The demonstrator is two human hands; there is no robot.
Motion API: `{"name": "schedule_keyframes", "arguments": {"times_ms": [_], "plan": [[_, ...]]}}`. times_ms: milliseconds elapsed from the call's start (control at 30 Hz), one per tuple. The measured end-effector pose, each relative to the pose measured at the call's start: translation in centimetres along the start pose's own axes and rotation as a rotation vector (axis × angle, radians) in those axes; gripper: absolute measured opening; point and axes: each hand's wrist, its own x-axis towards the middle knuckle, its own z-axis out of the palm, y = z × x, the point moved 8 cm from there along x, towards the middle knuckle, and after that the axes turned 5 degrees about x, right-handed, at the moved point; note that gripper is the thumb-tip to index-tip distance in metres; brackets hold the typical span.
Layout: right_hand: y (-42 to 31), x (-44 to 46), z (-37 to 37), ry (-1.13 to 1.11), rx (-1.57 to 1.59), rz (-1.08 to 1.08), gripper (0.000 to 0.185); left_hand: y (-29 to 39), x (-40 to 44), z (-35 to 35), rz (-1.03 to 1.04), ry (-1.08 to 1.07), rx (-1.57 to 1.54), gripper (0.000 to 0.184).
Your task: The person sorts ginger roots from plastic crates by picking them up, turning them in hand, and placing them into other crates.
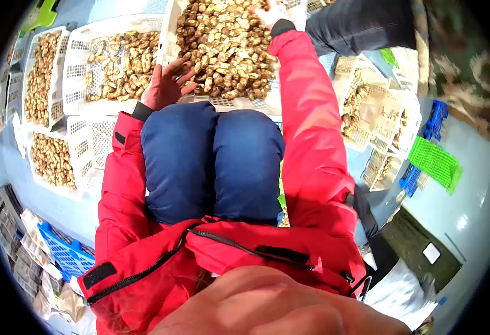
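A large white crate [169,33] heaped with brown, knobbly pieces [228,44] stands in front of my knees. My left hand [168,84] is at the crate's near left corner, fingers spread, with nothing visible in it. At the crate's far right side my right hand [271,14] reaches over the edge of the heap. Its fingers are apart at the pieces, and nothing shows held in them.
To the left are white crates [77,42] with more brown pieces. Another person's dark trouser leg [362,28] is at the upper right, above partly filled baskets [387,111]. A green crate [435,162] lies farther right, a blue basket [66,251] lower left.
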Motion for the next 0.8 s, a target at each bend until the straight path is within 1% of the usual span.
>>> {"name": "schedule_keyframes", "arguments": {"times_ms": [33, 67, 100, 167, 233, 300, 367, 433, 467, 500, 567, 600, 633, 667, 700, 733, 767, 800], "plan": [[0.2, 0.2, 0.4, -0.014, 0.174, 0.125, 0.07, -0.1, -0.1, -0.1, -0.001, 0.008, -0.004, 0.071], [0.5, 1.2, 2.7, 0.209, -0.271, -0.117, 0.072, -0.1, -0.1, -0.1, 0.002, 0.027, -0.011, 0.072], [-4.9, -0.2, 1.6, -0.121, -0.282, -0.043, 0.07, 0.2, -0.1, -0.3, 0.009, 0.024, -0.003, 0.072], [-5.1, -1.5, 4.2, -0.086, -0.224, -0.019, 0.078, 0.2, 0.0, 0.1, 0.007, 0.0, 0.006, 0.072], [-6.6, -2.7, 7.3, -0.122, -0.052, -0.265, 0.073, 0.0, 0.0, -0.2, 0.012, -0.007, -0.005, 0.071], [-10.9, -6.6, 7.1, -0.434, -0.216, -0.252, 0.064, -0.1, -0.1, -0.1, 0.004, 0.012, -0.016, 0.07], [-12.3, -10.8, 7.4, -0.438, -0.161, -0.389, 0.057, 0.0, -0.1, 0.1, 0.009, -0.007, 0.005, 0.071], [-13.2, -14.8, 7.8, -0.512, -0.184, -0.579, 0.053, -0.1, 0.0, -0.3, -0.001, 0.003, -0.024, 0.071], [-14.3, -16.6, 6.5, -0.427, -0.11, -0.749, 0.046, 0.0, -0.1, -0.4, -0.002, 0.013, -0.011, 0.071], [-14.3, -18.7, 5.9, -0.566, -0.131, -0.954, 0.038, 0.0, -0.2, -0.3, -0.001, 0.025, 0.0, 0.071], [-13.1, -19.0, 5.4, -0.897, 0.239, -0.541, 0.046, -0.1, -0.1, 0.0, 0.006, 0.037, 0.015, 0.073], [-12.5, -18.5, 3.8, -0.822, 0.279, -0.485, 0.041, 0.0, -0.2, 0.2, 0.005, 0.043, 0.024, 0.074], [-11.6, -17.2, 2.8, -0.796, 0.357, -0.451, 0.035, 0.2, -0.3, 0.3, 0.005, 0.052, 0.035, 0.075], [-8.4, -15.3, 3.1, -0.785, 0.429, -0.151, 0.033, 0.3, -0.4, 0.4, 0.006, 0.048, 0.042, 0.075], [-5.5, -12.8, 2.7, -0.617, 0.506, -0.127, 0.031, 0.2, -0.4, 0.4, -0.006, 0.041, 0.022, 0.074], [-3.1, -10.3, 1.8, -0.407, 0.583, -0.147, 0.032, 0.2, -0.3, 0.3, -0.011, 0.031, 0.004, 0.073], [-1.4, -8.0, 0.6, -0.219, 0.155, -0.03, 0.035, 0.1, -0.2, 0.2, -0.017, 0.022, -0.015, 0.072], [-0.1, -7.2, 0.6, -0.202, 0.267, 0.122, 0.039, 0.0, -0.1, 0.1, -0.018, -0.005, -0.037, 0.07]]}}
